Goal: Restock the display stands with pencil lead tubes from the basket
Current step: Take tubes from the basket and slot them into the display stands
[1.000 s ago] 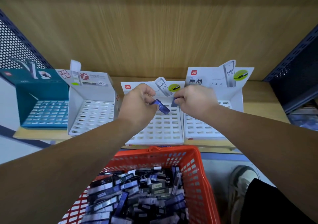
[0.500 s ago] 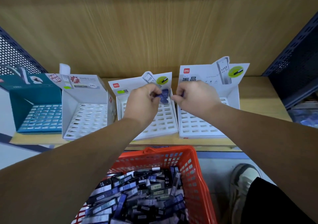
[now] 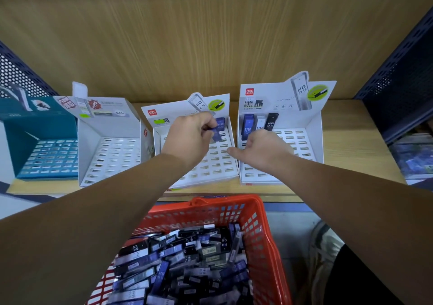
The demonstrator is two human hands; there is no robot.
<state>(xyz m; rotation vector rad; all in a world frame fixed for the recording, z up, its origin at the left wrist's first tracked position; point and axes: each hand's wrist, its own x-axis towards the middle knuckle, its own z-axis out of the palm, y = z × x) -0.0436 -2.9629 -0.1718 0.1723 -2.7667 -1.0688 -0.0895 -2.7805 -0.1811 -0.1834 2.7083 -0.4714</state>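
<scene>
Our left hand [image 3: 191,138] pinches a blue tube [image 3: 216,134] over the middle stand [image 3: 212,164]; tilted, it could miss its slot. Our right hand [image 3: 264,151] hovers loosely curled, seemingly empty.

The left hand [image 3: 187,138] covers most of the blue tube [image 3: 216,132] it pinches, and the slot beneath cannot be made out. The right hand [image 3: 264,150] hides whatever its curled fingers hold. Nearer than both hands, the basket [image 3: 264,229] runs off the bottom edge.
</scene>
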